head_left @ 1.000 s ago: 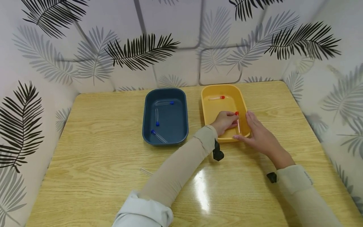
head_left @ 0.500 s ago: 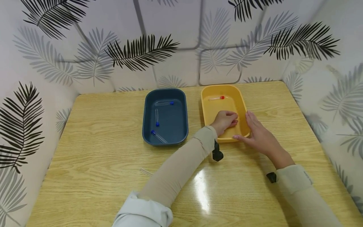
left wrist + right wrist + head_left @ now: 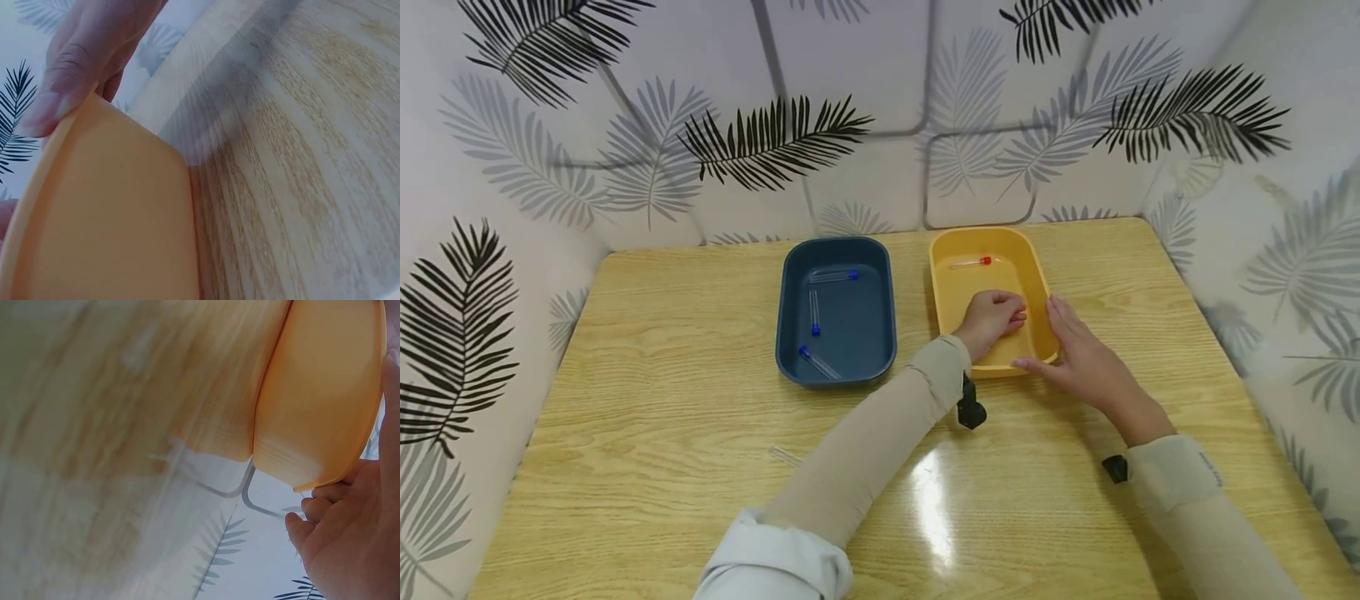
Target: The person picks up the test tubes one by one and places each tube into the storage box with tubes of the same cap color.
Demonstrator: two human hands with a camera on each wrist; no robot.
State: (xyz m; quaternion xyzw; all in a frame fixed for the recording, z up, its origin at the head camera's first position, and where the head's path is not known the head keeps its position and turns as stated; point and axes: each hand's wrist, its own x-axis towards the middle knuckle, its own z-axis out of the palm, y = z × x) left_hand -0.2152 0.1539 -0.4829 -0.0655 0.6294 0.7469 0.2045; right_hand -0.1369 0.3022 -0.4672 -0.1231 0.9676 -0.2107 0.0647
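My left hand (image 3: 992, 321) reaches inside the yellow tray (image 3: 934, 287), its fingers curled near the floor. A tiny bit of red shows at the fingertips; the rest of that red-capped test tube is hidden by the hand. Another red-capped test tube (image 3: 973, 262) lies toward the tray's far end. My right hand (image 3: 1086, 362) holds the tray's near right corner, fingers along the right side and thumb on the front rim. In the left wrist view that thumb (image 3: 47, 112) laps over the rim. The right wrist view has the right fingers (image 3: 319, 509) against the tray's edge.
A dark blue tray (image 3: 861, 350) stands left of the yellow one, holding 3 blue-capped test tubes (image 3: 815, 312). On the wooden table (image 3: 685, 350), a clear tube (image 3: 786, 456) lies partly behind the left forearm. A leaf-patterned covering (image 3: 865, 175) rises beyond the table.
The red-capped tube, which stood tilted up from my left fingers a second ago, has gone down out of sight behind the hand. My right hand stays on the yellow tray.
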